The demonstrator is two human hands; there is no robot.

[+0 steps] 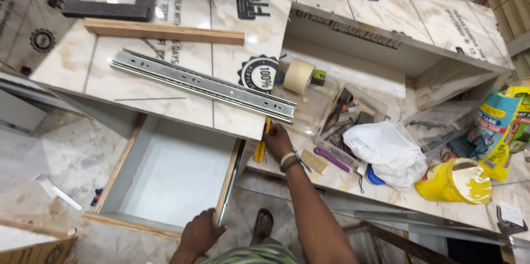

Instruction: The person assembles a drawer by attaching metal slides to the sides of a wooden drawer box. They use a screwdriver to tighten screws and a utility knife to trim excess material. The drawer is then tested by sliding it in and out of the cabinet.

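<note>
Right hand (277, 140), arm extended forward, fingers closed on a yellow-handled tool (261, 145) lying at the countertop edge, long axis pointing away from the person. Left hand (200, 235) grips the front corner of the pulled-out drawer (165, 178). Drawer slide (204, 84) lies diagonally above.

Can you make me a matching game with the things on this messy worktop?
Things:
1. tape roll
2. metal drawer slide
3. yellow tub
4. wooden strip

Where:
A. far right, tipped on its side
B. near the top, by a black square
C. long and silver, on the marble top
D. standing on edge behind the right hand

Pairs: 1-D, 2-C, 3-A, 4-B
</note>
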